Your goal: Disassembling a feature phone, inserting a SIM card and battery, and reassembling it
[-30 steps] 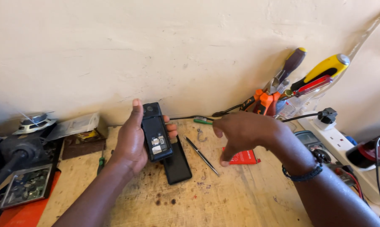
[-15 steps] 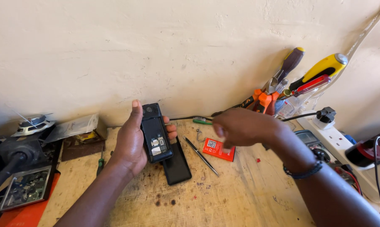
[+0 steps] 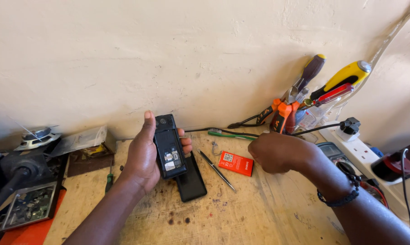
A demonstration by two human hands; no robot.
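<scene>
From the head camera, my left hand (image 3: pixel 143 156) holds the black candy-bar phone with its back cover off (image 3: pixel 169 146), fingers wrapped round its right edge and thumb along the left, so its open battery bay faces me. It is raised just above the pale, stained wooden bench (image 3: pixel 241 213), a little left of centre. Beneath it, on the bench, lies the flat black back cover (image 3: pixel 192 183).

What has just changed is the small red rectangular battery (image 3: pixel 236 163). A second ago my right hand (image 3: pixel 277 152) held it near the far edge of the bench; half a second ago it was coming down; now it lies flat on the wood, right of the phone and just left of my knuckles. The right hand is curled into a loose fist, resting beside the battery, with nothing that I can make out inside it (the palm faces away, so I cannot be certain). So the battery is out and parked, and the phone is bare.

Otherwise little differs: the left hand and phone have kept their place. The thin dark metal probe (image 3: pixel 216 170) lies between cover and battery as before, and the green-handled toothbrush (image 3: pixel 230 134) sits farther back, near the wall.
</scene>
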